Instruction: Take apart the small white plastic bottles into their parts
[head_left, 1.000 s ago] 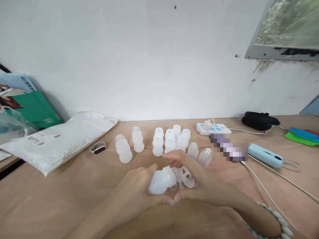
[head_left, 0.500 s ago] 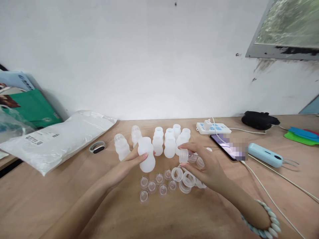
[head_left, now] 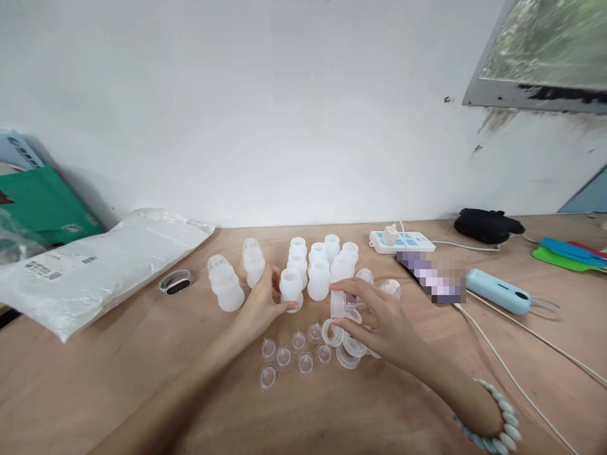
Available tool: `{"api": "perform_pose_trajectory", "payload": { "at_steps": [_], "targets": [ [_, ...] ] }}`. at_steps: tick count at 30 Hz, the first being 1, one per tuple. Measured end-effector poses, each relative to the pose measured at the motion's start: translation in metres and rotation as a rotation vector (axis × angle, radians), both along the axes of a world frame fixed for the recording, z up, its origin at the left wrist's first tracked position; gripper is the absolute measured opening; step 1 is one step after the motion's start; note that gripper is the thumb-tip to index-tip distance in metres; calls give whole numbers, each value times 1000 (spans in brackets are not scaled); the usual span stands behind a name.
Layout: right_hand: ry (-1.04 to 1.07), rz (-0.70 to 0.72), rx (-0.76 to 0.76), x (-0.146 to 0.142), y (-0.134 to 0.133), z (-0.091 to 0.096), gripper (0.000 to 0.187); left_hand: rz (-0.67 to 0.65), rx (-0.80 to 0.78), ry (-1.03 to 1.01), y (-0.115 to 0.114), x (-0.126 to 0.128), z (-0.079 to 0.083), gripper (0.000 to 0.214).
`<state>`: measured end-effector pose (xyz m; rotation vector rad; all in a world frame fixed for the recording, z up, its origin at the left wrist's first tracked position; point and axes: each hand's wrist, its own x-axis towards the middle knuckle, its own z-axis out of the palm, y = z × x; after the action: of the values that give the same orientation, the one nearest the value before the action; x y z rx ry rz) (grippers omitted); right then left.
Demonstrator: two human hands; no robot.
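A frosted white baby bottle, open at the top, stands upright at the front of a bottle group. My left hand is closed around its left side, thumb across the lower front. To the right, my right hand pinches a clear screw ring between thumb and fingers, on its side; a clear teat seems to stick out of it toward the palm. Below the hands lie several clear silicone teats. Loose screw rings lie partly under my right hand. Clear domed caps stand behind it.
Several open bottles stand behind the hands. Two capped bottles are at left, near a fitness band and a white plastic mailer. A power strip, phone, blue device and cables lie at right.
My left hand has moved the bottle slightly right and down, from in front of the group to beside the other open bottles. My right hand still holds the ring. The view has shifted slightly.
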<state>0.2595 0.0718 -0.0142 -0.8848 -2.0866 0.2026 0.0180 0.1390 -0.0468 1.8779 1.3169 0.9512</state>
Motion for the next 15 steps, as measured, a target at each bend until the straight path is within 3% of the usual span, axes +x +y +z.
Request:
{"api": "perform_pose_trajectory", "payload": {
  "at_steps": [5, 8, 10, 12, 15],
  "targets": [
    [-4, -23, -25, -3, 1, -9, 31, 83, 71, 62, 1, 2, 1, 48],
    [38, -65, -50, -5, 0, -14, 30, 106, 140, 35, -15, 4, 15, 43],
    [44, -65, -55, -6, -1, -16, 28, 55, 169, -49, -32, 8, 27, 26],
    [41, -22, -8, -9, -3, -17, 26, -83, 45, -145, -50, 14, 37, 17],
    [31, 81, 116, -14, -9, -16, 24, -252, -268, -395, -71, 24, 43, 24]
  ]
}}
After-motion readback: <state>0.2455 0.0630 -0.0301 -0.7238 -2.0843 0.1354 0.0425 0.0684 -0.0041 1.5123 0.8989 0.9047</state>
